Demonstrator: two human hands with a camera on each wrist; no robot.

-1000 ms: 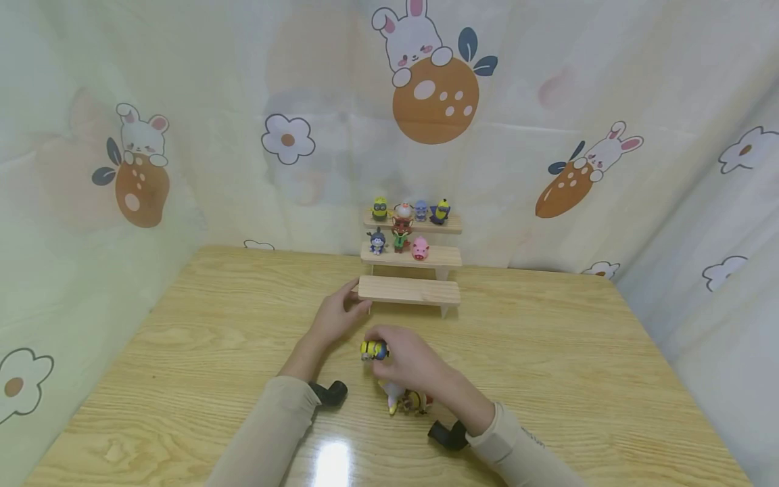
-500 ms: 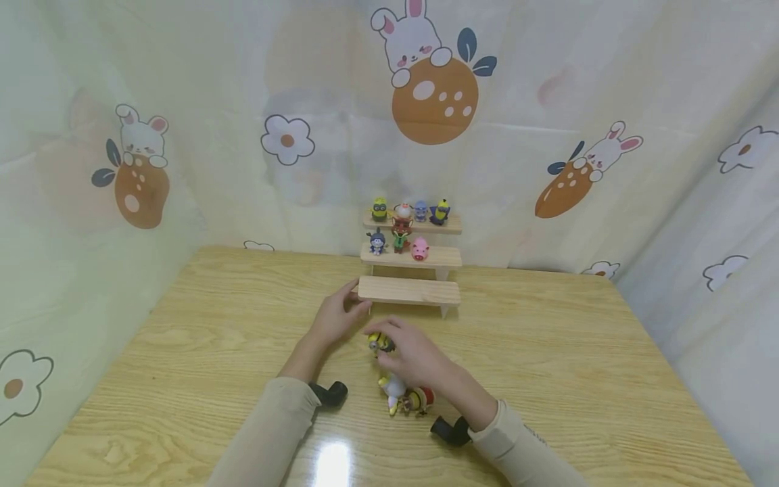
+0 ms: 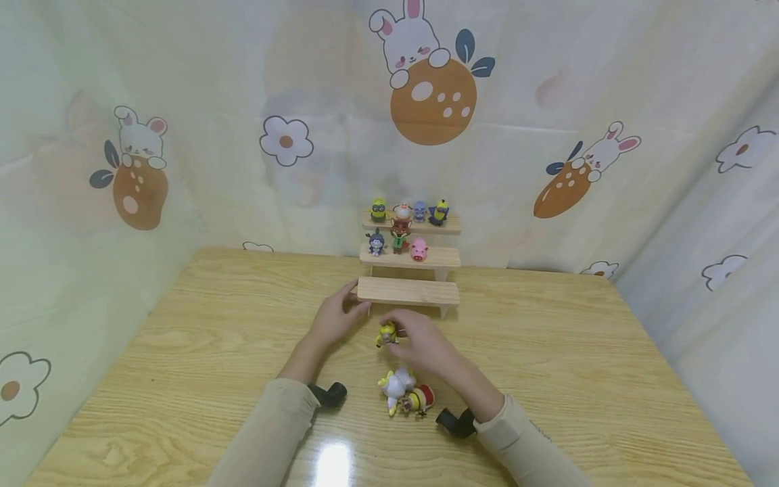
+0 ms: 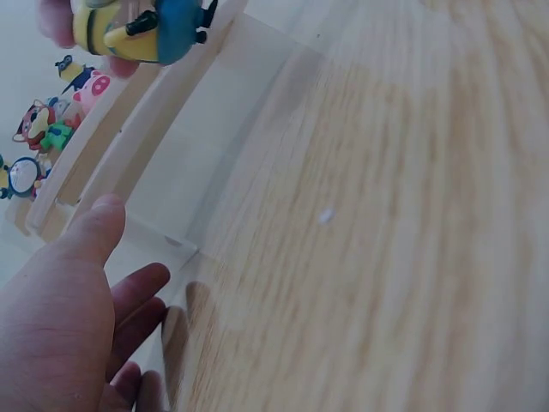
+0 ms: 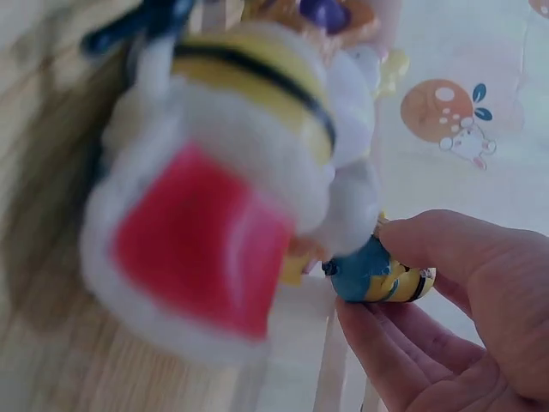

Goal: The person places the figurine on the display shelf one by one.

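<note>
My right hand [image 3: 426,348] pinches a small Minion figurine [image 3: 387,334] between thumb and fingers, in front of a three-step wooden display stand [image 3: 408,291]. Its yellow body and blue overalls [image 5: 364,276] show in the right wrist view. At the left end of the lowest step is my left hand [image 3: 333,318], its thumb at the board edge and its other fingers [image 4: 137,287] loosely bent beside the support. On the table nearer me lie a white figurine with yellow parts [image 3: 397,384] and a Minion figurine in red and white [image 3: 420,399].
Several figurines stand on the top step [image 3: 453,228], among them a yellow-green one [image 3: 378,210]. The middle step holds a pink pig [image 3: 418,249], a fox in green [image 3: 399,238] and a dark-blue-hooded figure [image 3: 376,243]. A patterned curtain [image 3: 341,189] hangs behind the table.
My right hand has moved forward and slightly right toward the stand, turning the Minion figurine from its sideways position. The two lying figurines show more fully. My left hand stays put.
</note>
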